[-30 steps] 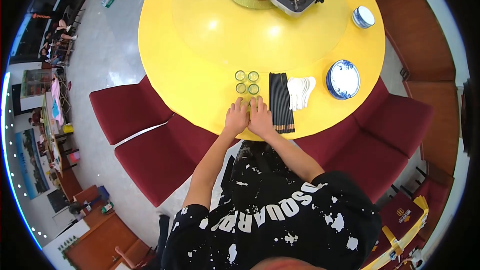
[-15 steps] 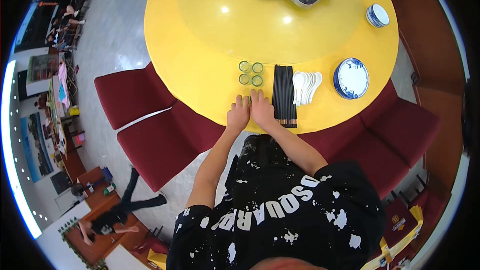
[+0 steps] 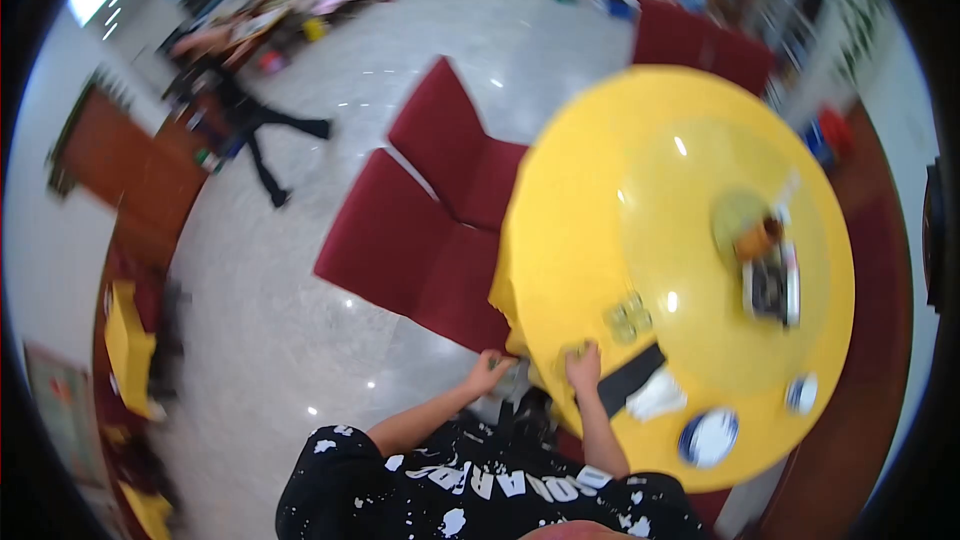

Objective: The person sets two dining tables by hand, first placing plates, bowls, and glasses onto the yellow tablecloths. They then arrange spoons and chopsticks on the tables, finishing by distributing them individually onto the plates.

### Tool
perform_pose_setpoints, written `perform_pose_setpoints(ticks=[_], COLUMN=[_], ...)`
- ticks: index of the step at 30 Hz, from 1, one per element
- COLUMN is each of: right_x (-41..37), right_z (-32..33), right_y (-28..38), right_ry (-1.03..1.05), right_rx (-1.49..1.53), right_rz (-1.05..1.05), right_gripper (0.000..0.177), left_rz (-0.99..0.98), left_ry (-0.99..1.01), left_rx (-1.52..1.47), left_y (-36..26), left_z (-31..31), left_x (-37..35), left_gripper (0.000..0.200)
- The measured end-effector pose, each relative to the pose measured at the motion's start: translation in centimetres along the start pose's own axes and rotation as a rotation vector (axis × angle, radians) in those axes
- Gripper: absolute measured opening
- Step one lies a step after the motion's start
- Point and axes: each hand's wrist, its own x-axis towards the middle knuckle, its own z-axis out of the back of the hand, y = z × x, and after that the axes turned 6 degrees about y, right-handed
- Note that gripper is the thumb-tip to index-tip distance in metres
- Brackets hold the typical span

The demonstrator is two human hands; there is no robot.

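Observation:
My left hand [image 3: 489,373] is out past the table's left edge, its fingers curled around something small and greenish that blur hides. Over the near left rim of the yellow table, my right hand [image 3: 583,367] has its fingers bent around what looks like a small glass, mostly covered. Just beyond it stands a cluster of several small green-tinted glasses [image 3: 628,318]. To its right lie a row of black chopsticks [image 3: 632,381] and white spoons [image 3: 657,396], both smeared by motion.
The round yellow table [image 3: 570,180] carries stacked blue-and-white plates [image 3: 710,438], bowls [image 3: 800,395], a portable stove [image 3: 770,288] and a brown pot [image 3: 758,240]. Dark red chairs [image 3: 400,230] stand at its left. Another person [image 3: 240,110] is farther off on the grey floor.
My view has swung left, so the table now sits at the right. My hands, together at the table edge before, have parted; the left has moved off the table.

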Motion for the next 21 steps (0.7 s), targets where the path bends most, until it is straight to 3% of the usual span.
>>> perform_pose_setpoints(ticks=[1, 3, 5, 8, 13, 14, 16, 20, 21], right_x=[-1.4, -2.6, -5.0, -9.0, -14.9, -16.1, -17.2, -20.4, -20.8], right_z=[1.8, -2.8, -5.9, -11.2, -21.2, -22.5, -25.3, -33.1, -35.8], right_y=[4.1, 5.0, 8.2, 12.4, 15.0, 16.4, 19.3, 26.9, 28.5], right_ry=[0.324, 0.477, 0.571, 0.688, 0.773, 0.692, 0.756, 0.927, 0.922], right_rx=[0.381, 0.833, 0.801, 0.73, 0.746, 0.681, 0.614, 0.414, 0.374], right_rz=[-0.271, -0.402, -0.358, -0.276, -0.423, -0.474, -0.516, -0.332, -0.32], right_gripper=[0.054, 0.049, 0.048, 0.047, 0.042, 0.04, 0.042, 0.051, 0.053], left_rz=[0.511, 0.518, 0.563, 0.676, 0.447, 0.401, 0.375, 0.373, 0.458], left_ry=[0.108, -0.02, -0.11, -0.404, -0.555, -0.586, -0.755, -1.062, -1.139], left_rx=[-0.41, -0.57, -0.634, -0.857, -1.15, -1.162, -1.216, -1.425, -1.415], left_y=[-6.9, -2.0, 0.9, 3.1, 10.6, 11.0, 13.6, 20.2, 21.1], left_z=[4.4, 7.8, 11.3, 16.4, 23.8, 26.3, 28.3, 30.7, 31.6], left_x=[-4.2, -9.0, -13.9, -21.5, -33.9, -36.0, -39.8, -46.6, -47.8], left_gripper=[0.059, 0.061, 0.066, 0.065, 0.062, 0.062, 0.061, 0.061, 0.064])
